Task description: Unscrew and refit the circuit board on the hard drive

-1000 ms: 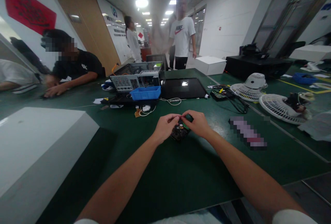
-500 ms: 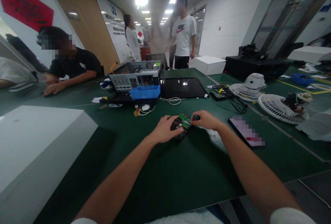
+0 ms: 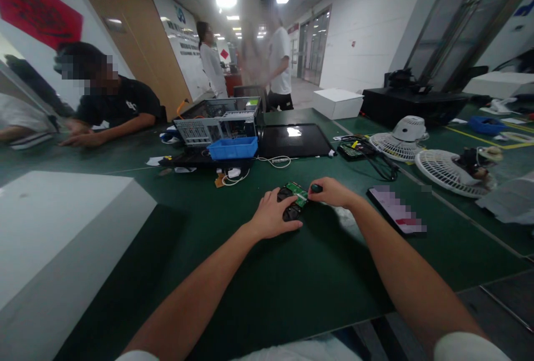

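Note:
A hard drive (image 3: pixel 291 213) with a black casing and a green circuit board (image 3: pixel 297 191) facing up lies on the green table in front of me. My left hand (image 3: pixel 273 213) steadies it from the left, with the index finger across the board and the thumb stretched along the near side. From the right, my right hand (image 3: pixel 327 191) pinches a screwdriver (image 3: pixel 316 188) whose dark handle end shows. The shaft and tip are hidden by the fingers at the board's right edge. Beside that hand lies a clear plastic bag (image 3: pixel 345 216).
An open computer case (image 3: pixel 217 127) stands beyond, with a blue bin (image 3: pixel 232 148) before it and a black panel (image 3: pixel 296 141) alongside. A phone (image 3: pixel 396 211) and fan parts (image 3: pixel 454 172) lie rightward; a white box (image 3: pixel 70 227) stands left. A person (image 3: pixel 120 105) sits across the table.
My left hand has shifted: its index finger now lies over the board and its thumb has come down off the drive. My right hand stays put. A standing person in the background has turned and moved left.

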Demonstrator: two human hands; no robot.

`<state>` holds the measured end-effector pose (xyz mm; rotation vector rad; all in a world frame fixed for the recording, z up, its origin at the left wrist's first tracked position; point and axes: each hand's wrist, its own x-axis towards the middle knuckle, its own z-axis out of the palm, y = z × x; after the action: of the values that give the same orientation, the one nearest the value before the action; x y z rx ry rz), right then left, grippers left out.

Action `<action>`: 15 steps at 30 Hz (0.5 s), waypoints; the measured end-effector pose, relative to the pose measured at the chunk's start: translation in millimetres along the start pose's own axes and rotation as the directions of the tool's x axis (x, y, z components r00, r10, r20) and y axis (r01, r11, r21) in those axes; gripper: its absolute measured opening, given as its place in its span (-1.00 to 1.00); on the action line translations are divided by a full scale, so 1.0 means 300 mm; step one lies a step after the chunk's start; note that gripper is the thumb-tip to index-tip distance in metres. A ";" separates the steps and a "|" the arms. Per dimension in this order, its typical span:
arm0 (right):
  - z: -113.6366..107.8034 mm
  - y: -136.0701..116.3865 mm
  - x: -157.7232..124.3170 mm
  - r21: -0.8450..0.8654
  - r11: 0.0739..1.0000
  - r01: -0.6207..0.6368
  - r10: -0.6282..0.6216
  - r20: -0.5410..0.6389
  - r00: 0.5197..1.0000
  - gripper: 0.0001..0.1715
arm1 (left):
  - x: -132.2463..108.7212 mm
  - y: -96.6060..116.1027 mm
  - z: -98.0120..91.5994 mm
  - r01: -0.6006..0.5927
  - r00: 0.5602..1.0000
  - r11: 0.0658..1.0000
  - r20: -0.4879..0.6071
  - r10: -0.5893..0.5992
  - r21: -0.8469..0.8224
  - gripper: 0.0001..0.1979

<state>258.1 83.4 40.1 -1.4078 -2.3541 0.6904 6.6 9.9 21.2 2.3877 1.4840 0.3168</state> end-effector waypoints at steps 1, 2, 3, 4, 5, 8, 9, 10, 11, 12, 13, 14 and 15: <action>0.001 -0.001 0.000 -0.005 1.000 -0.006 0.006 0.002 1.000 -0.80 | -0.001 0.002 -0.002 0.002 1.000 1.000 0.003 -0.002 -0.001 -0.13; 0.001 -0.002 0.000 -0.013 1.000 -0.011 0.011 0.004 1.000 -0.80 | -0.002 0.004 -0.004 0.005 1.000 1.000 0.009 -0.005 -0.002 -0.12; 0.001 -0.003 0.000 -0.022 1.000 -0.016 0.016 0.004 1.000 -0.80 | -0.003 0.006 -0.007 0.007 1.000 1.000 0.015 -0.007 -0.002 -0.12; 0.000 -0.005 0.000 -0.032 0.999 -0.023 0.023 0.001 1.000 -0.80 | -0.004 0.008 -0.009 0.011 1.000 1.000 0.020 -0.011 -0.001 -0.12; -0.001 -0.006 0.001 -0.042 0.999 -0.033 0.032 -0.008 0.999 -0.80 | -0.005 0.010 -0.012 0.014 1.000 1.000 0.025 -0.014 0.001 -0.12; -0.002 -0.011 0.004 -0.067 0.993 -0.099 0.092 -0.097 0.991 -0.81 | -0.007 0.019 -0.018 0.033 0.999 0.999 0.029 -0.034 0.012 -0.13; -0.002 -0.011 0.006 -0.070 0.989 -0.132 0.121 -0.143 0.982 -0.80 | -0.007 0.024 -0.019 0.044 0.999 0.999 0.031 -0.044 0.018 -0.14; -0.001 -0.012 0.009 -0.068 0.984 -0.166 0.151 -0.188 0.971 -0.78 | -0.008 0.029 -0.020 0.056 0.998 0.998 0.032 -0.057 0.025 -0.14; 0.001 -0.011 0.011 -0.061 0.978 -0.197 0.179 -0.227 0.957 -0.76 | -0.008 0.034 -0.019 0.070 0.997 0.997 0.031 -0.071 0.032 -0.13; 0.002 -0.010 0.014 -0.049 0.974 -0.223 0.204 -0.257 0.945 -0.74 | -0.009 0.040 -0.018 0.087 0.996 0.996 0.028 -0.088 0.035 -0.12; 0.004 -0.008 0.017 -0.033 0.970 -0.241 0.222 -0.281 0.934 -0.72 | -0.011 0.046 -0.016 0.105 0.994 0.994 0.023 -0.106 0.036 -0.09; 0.005 -0.006 0.019 -0.014 0.968 -0.251 0.235 -0.300 0.925 -0.71 | -0.014 0.052 -0.014 0.122 0.992 0.992 0.017 -0.123 0.032 -0.06; 0.007 -0.004 0.022 0.007 0.967 -0.254 0.243 -0.318 0.916 -0.70 | -0.017 0.057 -0.011 0.136 0.991 0.990 0.011 -0.136 0.024 -0.02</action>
<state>253.1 88.1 39.1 -1.7116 -1.9692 0.4446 17.3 -1.4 30.7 2.2871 1.6433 0.2532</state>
